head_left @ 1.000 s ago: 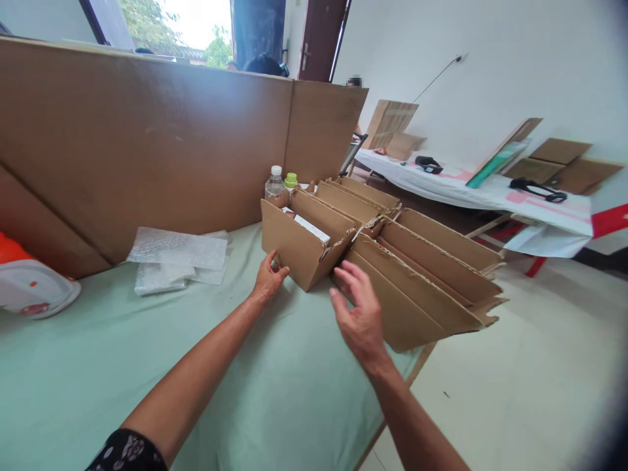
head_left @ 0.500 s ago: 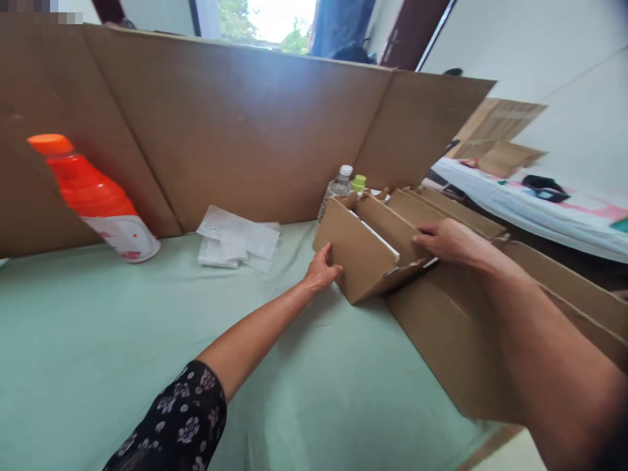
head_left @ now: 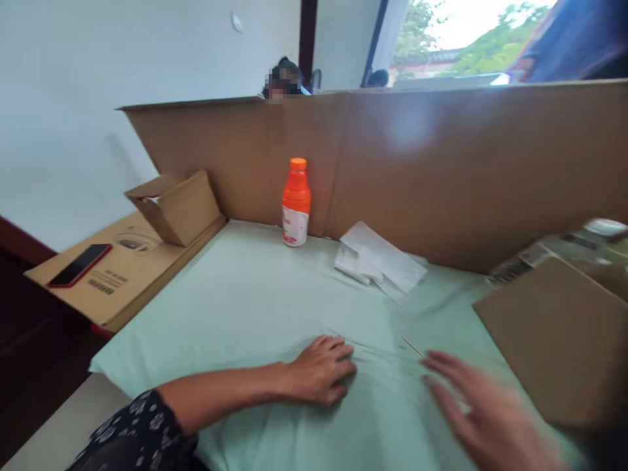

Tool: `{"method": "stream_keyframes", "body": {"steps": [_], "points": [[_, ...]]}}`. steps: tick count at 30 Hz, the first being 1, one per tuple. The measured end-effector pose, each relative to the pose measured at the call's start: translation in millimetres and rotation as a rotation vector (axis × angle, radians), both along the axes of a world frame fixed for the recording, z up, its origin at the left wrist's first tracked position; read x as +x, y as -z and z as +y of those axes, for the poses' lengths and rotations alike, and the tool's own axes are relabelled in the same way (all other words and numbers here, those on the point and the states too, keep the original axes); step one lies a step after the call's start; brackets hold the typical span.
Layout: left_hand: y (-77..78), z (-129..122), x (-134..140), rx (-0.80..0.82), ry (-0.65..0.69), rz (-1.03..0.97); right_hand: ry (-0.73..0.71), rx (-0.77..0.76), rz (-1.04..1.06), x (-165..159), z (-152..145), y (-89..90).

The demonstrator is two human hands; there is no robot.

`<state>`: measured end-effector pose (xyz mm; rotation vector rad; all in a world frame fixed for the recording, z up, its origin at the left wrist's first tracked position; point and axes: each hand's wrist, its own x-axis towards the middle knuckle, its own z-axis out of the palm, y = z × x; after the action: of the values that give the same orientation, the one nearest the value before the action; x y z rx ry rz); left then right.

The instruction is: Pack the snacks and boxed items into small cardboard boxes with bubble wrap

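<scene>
My left hand (head_left: 321,369) lies palm down on the pale green cloth (head_left: 230,294), fingers slightly bent and spread, holding nothing that shows. To its right, my right hand (head_left: 481,412) is smeared by motion over the cloth. A thin reddish-brown stick (head_left: 412,346), like a toothpick, points out from its fingertips. Beyond the hands lie some white, thin, partly see-through sheets (head_left: 383,258), stacked loosely. An orange-capped bottle (head_left: 296,203) with a white label stands upright behind them, close to the cardboard wall.
A tall cardboard panel (head_left: 441,170) closes off the back. At right stand a cardboard box (head_left: 554,333) and a clear plastic bottle (head_left: 544,252). On the left, a phone (head_left: 80,265) and a small open carton (head_left: 189,209) rest on a flat carton (head_left: 122,288). Another person's head (head_left: 283,77) shows behind the panel.
The view has swung left. Both hands have left the cardboard box at right; my left hand is now on the cloth and my right hand has a thin stick at its fingertips.
</scene>
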<state>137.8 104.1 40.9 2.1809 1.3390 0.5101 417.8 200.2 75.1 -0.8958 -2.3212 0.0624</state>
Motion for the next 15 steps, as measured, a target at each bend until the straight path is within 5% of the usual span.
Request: {"method": "stream_keyframes", "body": {"steps": [4,7,11,15], "points": [[12.3,-85.8,-66.9,0.043,-0.120,0.070,-0.276,0.028,-0.009,-132.0,-54.2,66.6],[19.3,-124.4,-96.7,0.045,-0.210,0.077,-0.398,0.017,-0.024,-214.7,-84.5,93.4],[24.6,-150.5,-137.1,0.065,-0.450,0.032,-0.478,-0.019,-0.115,-292.7,-104.3,101.4],[16.9,-149.1,-211.7,0.230,-0.632,0.023,-0.543,-0.086,-0.199,-339.4,-107.1,94.1]]}}
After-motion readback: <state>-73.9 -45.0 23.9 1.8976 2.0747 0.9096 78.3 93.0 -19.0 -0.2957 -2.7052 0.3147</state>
